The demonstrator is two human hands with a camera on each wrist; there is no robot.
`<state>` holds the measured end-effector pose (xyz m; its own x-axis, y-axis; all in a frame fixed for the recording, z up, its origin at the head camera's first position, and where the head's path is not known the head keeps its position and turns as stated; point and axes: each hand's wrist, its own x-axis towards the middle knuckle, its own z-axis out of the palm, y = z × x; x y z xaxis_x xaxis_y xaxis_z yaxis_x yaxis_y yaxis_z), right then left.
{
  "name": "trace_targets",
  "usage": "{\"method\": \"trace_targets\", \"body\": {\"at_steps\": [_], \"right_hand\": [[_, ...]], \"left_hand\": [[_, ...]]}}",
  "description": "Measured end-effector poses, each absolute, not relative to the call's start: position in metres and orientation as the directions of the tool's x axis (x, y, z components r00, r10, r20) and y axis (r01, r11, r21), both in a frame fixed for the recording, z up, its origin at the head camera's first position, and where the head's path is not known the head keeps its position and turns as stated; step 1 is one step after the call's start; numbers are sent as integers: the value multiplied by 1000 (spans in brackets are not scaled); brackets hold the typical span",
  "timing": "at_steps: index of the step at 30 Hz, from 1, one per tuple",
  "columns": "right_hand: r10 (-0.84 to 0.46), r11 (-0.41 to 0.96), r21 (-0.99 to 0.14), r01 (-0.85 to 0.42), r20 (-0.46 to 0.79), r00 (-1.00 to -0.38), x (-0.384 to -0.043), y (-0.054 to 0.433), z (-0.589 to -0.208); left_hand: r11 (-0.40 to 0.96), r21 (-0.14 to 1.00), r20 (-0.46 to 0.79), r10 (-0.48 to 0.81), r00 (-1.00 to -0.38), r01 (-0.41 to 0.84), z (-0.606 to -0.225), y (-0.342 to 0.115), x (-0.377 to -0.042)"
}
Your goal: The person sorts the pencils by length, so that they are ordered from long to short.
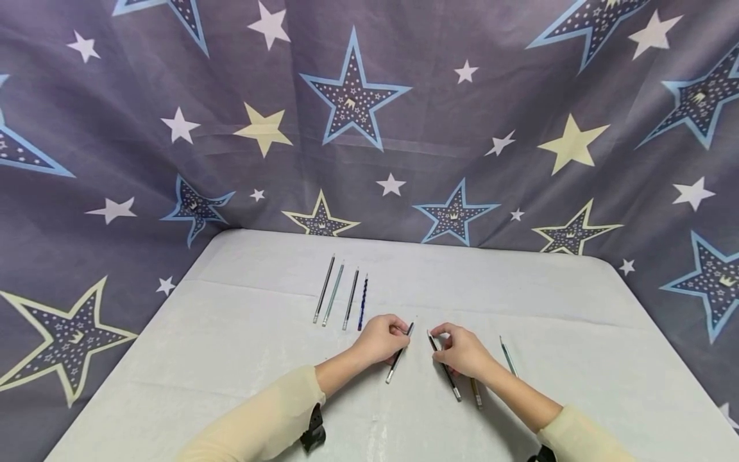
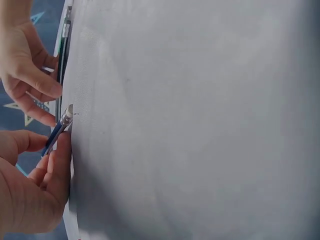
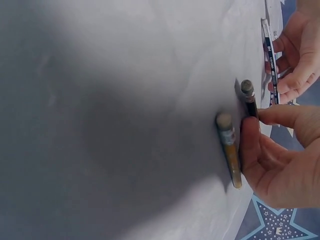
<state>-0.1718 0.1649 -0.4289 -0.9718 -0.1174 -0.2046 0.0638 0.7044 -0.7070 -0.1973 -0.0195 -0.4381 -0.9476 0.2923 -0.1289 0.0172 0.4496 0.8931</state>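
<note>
Between thumb and fingers, my left hand [image 1: 381, 339] holds a dark pencil [image 1: 396, 367] slanted over the white table, its eraser end toward me. In the right wrist view this pencil [image 3: 271, 60] shows white lettering along its side. My right hand [image 1: 464, 351] pinches a black pencil [image 1: 450, 382] with a metal ferrule and eraser at the near end. Just beside it, partly under the right hand, lies a yellow-brown pencil [image 1: 476, 393]. Past the right wrist, a teal pencil [image 1: 508, 356] is partly hidden by the forearm.
Left of the hands, pencils lie side by side in a slanted row: a black one [image 1: 324, 289], a teal one [image 1: 333, 292], another dark one [image 1: 350, 298] and a blue patterned one [image 1: 363, 303]. Behind the white-covered table [image 1: 554, 289] hangs a star-printed curtain [image 1: 404, 115].
</note>
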Motion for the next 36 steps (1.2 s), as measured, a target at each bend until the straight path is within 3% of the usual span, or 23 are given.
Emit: {"method": "trace_targets", "body": {"at_steps": [7, 16, 28, 36], "right_hand": [[-115, 643, -761, 92, -215, -970, -177, 168, -426], [-164, 428, -885, 184, -276, -947, -182, 173, -418], [-167, 212, -929, 303, -340, -925, -189, 173, -416], [-186, 164, -931, 326, -354, -916, -187, 171, -417]], "left_hand": [[400, 915, -172, 259, -950, -56, -444, -23, -200], [274, 949, -227, 240, -944, -158, -450, -29, -204], [168, 969, -213, 197, -957, -181, -445, -36, -209], [170, 973, -181, 161, -970, -154, -440, -44, -217]]}}
